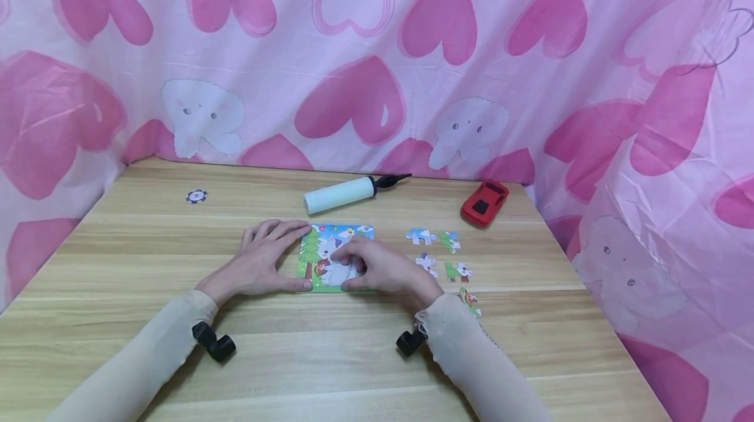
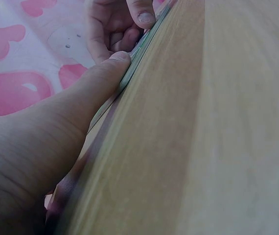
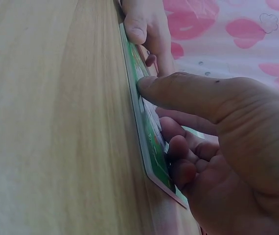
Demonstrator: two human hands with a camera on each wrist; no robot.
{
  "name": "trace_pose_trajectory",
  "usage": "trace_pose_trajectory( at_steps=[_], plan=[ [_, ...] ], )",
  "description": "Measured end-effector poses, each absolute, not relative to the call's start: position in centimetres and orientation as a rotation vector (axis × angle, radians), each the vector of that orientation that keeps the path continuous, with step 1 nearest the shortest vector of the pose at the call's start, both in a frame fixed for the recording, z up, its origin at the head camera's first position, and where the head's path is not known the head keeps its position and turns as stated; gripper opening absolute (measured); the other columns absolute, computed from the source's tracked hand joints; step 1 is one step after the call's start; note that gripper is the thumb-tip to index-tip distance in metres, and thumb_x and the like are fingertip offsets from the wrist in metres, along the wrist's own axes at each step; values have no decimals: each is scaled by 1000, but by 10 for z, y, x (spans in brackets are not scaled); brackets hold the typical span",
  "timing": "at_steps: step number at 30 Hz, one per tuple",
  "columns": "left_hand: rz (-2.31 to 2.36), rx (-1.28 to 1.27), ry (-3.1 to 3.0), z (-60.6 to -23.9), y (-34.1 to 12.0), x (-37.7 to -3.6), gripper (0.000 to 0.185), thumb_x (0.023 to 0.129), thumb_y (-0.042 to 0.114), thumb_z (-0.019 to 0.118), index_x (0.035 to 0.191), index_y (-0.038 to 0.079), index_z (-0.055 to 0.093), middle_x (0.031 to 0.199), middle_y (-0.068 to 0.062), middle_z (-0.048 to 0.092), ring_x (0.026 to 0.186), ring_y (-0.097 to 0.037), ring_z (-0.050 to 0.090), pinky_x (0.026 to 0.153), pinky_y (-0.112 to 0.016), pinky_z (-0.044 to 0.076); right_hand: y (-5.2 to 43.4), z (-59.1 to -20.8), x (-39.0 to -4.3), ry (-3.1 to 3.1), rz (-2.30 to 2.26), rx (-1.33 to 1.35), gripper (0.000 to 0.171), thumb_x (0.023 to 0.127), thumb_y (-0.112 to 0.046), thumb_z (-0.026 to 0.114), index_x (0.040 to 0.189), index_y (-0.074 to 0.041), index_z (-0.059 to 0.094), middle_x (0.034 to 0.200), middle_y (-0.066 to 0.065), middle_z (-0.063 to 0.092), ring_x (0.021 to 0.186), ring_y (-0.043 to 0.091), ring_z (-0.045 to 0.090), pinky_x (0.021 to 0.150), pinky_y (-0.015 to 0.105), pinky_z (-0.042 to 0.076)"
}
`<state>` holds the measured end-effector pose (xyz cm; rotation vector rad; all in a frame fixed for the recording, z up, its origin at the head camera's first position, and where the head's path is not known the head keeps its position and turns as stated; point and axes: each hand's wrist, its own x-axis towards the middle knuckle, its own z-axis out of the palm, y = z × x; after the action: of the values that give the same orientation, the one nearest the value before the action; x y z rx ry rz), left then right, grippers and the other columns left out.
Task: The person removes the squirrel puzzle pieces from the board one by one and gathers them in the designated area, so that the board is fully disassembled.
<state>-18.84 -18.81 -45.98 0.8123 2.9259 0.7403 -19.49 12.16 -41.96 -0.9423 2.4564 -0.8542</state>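
A colourful picture puzzle board lies flat at the middle of the wooden table. My left hand rests at its left edge, with the thumb straight against the near left corner and the fingers spread by the far left corner. The left wrist view shows that thumb lying along the board's thin edge. My right hand lies over the board's right half. Its bent fingers press on the picture and its thumb touches the near edge of the board.
Several loose puzzle pieces lie right of the board. A white hand pump with a black nozzle lies behind it, a red toy car at the back right, and a small chip at the back left. A pink heart-patterned cloth surrounds the table.
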Motion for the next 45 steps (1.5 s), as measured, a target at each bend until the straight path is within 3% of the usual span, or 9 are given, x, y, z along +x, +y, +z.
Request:
trace_pose_trajectory(
  at_steps=[12, 23, 38, 45],
  plan=[
    [735, 822, 2931, -460, -188, -188, 121, 80, 85, 81, 174, 20, 40, 180, -6, 36, 160, -42, 26, 116, -67, 23, 122, -422, -195, 2408, -912, -949, 50, 100, -21, 87, 146, -34, 74, 130, -8, 62, 103, 16, 58, 85, 30, 52],
    [732, 815, 2934, -460, -187, -188, 122, 79, 85, 82, 174, 20, 40, 180, -7, 36, 160, -43, 26, 116, -68, 23, 122, -420, -194, 2390, -888, -947, 52, 100, -16, 87, 148, -30, 74, 125, -4, 62, 104, 17, 57, 86, 30, 52],
    [728, 819, 2927, -459, -188, -189, 121, 80, 85, 81, 174, 21, 40, 180, -6, 35, 160, -42, 27, 115, -67, 24, 123, -421, -196, 2426, -926, -932, 50, 99, -20, 87, 145, -33, 74, 123, -14, 67, 103, 16, 59, 85, 31, 53],
    [725, 813, 2925, -459, -188, -189, 122, 80, 85, 81, 174, 21, 40, 180, -5, 35, 160, -42, 27, 115, -67, 24, 123, -420, -198, 2423, -965, -939, 48, 98, -18, 88, 143, -30, 76, 120, -12, 68, 101, 16, 60, 84, 31, 54]
  ],
)
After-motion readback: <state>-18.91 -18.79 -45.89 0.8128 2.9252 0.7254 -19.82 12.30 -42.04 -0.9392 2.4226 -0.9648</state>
